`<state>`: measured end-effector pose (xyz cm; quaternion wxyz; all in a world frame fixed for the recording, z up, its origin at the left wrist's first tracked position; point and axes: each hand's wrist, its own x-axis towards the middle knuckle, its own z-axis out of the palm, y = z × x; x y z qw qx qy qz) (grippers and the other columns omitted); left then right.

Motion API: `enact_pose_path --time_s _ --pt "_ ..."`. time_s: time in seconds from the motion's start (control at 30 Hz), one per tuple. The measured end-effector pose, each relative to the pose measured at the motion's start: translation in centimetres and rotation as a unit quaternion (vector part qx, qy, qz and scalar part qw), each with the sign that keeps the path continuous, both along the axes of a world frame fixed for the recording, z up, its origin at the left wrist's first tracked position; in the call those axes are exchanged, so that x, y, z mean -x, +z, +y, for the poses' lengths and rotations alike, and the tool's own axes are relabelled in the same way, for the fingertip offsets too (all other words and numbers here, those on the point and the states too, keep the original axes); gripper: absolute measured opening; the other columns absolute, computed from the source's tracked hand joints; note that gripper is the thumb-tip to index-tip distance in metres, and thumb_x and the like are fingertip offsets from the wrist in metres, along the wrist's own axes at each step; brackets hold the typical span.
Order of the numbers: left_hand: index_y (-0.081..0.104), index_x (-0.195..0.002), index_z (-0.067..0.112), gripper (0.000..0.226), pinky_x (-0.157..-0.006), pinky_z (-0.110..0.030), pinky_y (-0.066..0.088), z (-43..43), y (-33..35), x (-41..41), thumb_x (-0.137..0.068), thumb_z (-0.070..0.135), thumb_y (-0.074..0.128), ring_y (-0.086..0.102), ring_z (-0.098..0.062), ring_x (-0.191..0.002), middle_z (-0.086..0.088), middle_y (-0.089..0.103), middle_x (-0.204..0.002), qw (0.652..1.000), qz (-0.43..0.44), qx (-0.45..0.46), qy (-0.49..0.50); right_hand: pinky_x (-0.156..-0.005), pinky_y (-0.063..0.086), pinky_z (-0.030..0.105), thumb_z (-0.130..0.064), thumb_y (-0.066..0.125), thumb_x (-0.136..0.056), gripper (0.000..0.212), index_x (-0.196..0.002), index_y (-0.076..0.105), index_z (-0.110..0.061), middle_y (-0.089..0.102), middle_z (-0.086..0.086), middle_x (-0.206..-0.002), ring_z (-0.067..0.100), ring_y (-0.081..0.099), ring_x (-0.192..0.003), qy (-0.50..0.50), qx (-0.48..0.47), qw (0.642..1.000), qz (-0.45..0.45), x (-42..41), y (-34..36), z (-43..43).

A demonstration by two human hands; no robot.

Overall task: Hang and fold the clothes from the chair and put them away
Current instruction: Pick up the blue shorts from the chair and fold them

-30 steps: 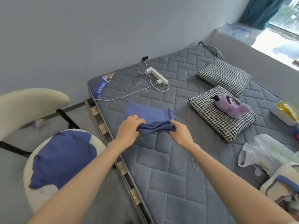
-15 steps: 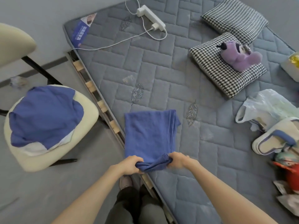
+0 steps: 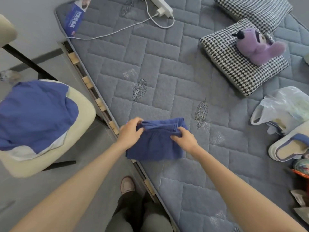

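Note:
A blue garment lies folded in half on the grey quilted mattress, close to its near left edge. My left hand pinches the garment's upper left corner. My right hand grips the same folded-over edge on the right side. Left of the bed stands a cream chair with another blue garment heaped on its seat over something white.
Two houndstooth pillows lie at the upper right, with a purple plush toy on the nearer one. A white power strip and cable lie at the top. A plastic bag and slippers sit at right.
Both hands carried the garment's near edge away from me and laid it over the far part, folding it in half. The camera tilted further down.

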<state>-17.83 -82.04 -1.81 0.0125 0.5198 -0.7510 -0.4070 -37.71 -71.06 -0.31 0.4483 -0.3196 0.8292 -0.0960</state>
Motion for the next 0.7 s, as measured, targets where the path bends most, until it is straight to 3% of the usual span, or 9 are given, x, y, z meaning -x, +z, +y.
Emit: enact_pose_path --time_s 0.07,0.17,0.3,0.43,0.6,0.7 --pt "0.049 -0.13 0.018 0.043 -0.103 -0.044 0.037 -0.1 -1.2 0.6 -0.09 0.023 0.062 0.05 -0.023 -0.12 -0.003 0.052 -0.132 0.997 0.018 0.013 0.08 -0.105 0.029 0.045 -0.035 0.056 -0.092 0.045 -0.135 0.043 -0.026 0.055 0.001 -0.13 0.031 0.039 -0.128 -0.036 0.0 0.999 0.031 0.3 -1.2 -0.6" --pt "0.044 -0.134 0.005 0.057 -0.108 -0.039 0.033 1.1 -3.9 0.1 -0.085 0.018 0.07 0.04 -0.028 -0.13 -0.012 0.042 -0.14 0.981 0.052 -0.031 0.182 -0.108 0.024 0.049 -0.037 0.058 -0.091 0.068 -0.148 0.023 -0.024 0.032 0.001 -0.152 0.037 0.024 -0.136 -0.094 -0.011 0.995 0.022 0.5 -3.8 -0.2" --pt "0.033 -0.144 0.006 0.082 -0.112 -0.039 0.031 2.7 -7.6 -1.7 -0.078 0.026 0.078 0.034 -0.025 -0.136 -0.012 0.034 -0.147 0.956 0.052 -0.095 0.274 -0.112 0.019 0.048 -0.042 0.066 -0.086 0.093 -0.153 0.008 -0.016 0.02 0.006 -0.158 0.038 0.022 -0.14 -0.179 -0.029 0.983 -0.007 0.4 -7.4 1.2" --pt "0.022 -0.149 0.013 0.102 -0.114 -0.039 0.029 2.8 -10.3 -1.5 -0.071 0.04 0.081 0.028 -0.021 -0.14 -0.005 0.027 -0.153 0.938 0.057 -0.156 0.306 -0.116 0.022 0.049 -0.044 0.073 -0.08 0.111 -0.153 -0.006 -0.018 0.016 0.006 -0.159 0.038 0.019 -0.143 -0.268 -0.012 0.961 -0.059 0.1 -10.0 1.2" --pt "0.046 -0.129 0.011 0.084 -0.102 -0.04 0.044 2.7 -11.8 -0.2 -0.063 0.049 0.083 0.048 -0.022 -0.123 -0.005 0.048 -0.132 0.92 0.05 -0.141 0.363 -0.112 0.023 0.048 -0.047 0.078 -0.073 0.115 -0.154 0.002 -0.016 0.02 0.008 -0.156 0.034 0.015 -0.143 -0.266 0.025 0.964 -0.008 -0.7 -11.7 0.2" --pt "0.04 -0.128 0.008 0.084 -0.099 -0.038 0.044 3.4 -11.9 0.8 -0.067 0.049 0.08 0.049 -0.024 -0.122 -0.005 0.048 -0.133 0.908 0.055 -0.181 0.374 -0.109 0.036 0.045 -0.043 0.081 -0.071 0.1 -0.148 0.023 -0.016 0.04 0.001 -0.147 0.024 0.038 -0.134 -0.258 0.065 0.961 -0.075 -1.0 -12.0 -0.2"
